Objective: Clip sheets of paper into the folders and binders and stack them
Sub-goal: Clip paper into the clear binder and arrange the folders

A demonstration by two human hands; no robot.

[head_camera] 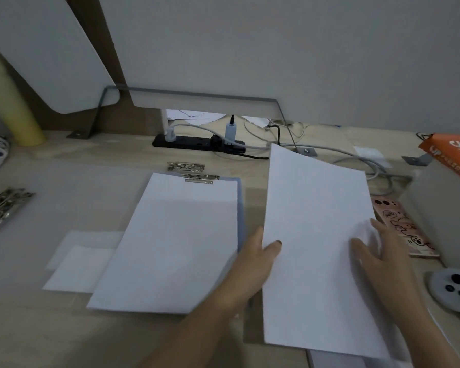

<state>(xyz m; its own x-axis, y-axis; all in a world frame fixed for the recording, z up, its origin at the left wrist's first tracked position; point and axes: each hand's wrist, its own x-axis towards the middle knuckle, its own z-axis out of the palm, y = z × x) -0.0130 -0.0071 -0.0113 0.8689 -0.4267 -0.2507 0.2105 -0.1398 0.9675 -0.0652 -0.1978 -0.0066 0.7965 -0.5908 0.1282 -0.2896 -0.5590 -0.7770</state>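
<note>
Currently: left hand [255, 261] pinches the left edge of a loose sheet [316, 221], thumb on top, fingers hidden beneath. Sheet is plain white and unprinted; its far end is lifted and slightly curled. Right hand [383, 264] lies flat near the sheet's right edge with fingers straight and spread, gripping nothing; it is blurred, so exact contact is unclear. Sheet sits over a paper stack [329, 361] at the near right of the desk [24, 328], which is pale wood grain.

Folder [240, 208]: blue, flat, just left of the sheet, with white paper held under a shiny metal clip [199, 179] at its far edge.

Writing: orange pack [452, 155] at far right has white lettering, not legible. Phone case [406, 229]: pink, with cartoon figures. Power strip [197, 142]: black, matte, with grey cables plugged in.
</note>
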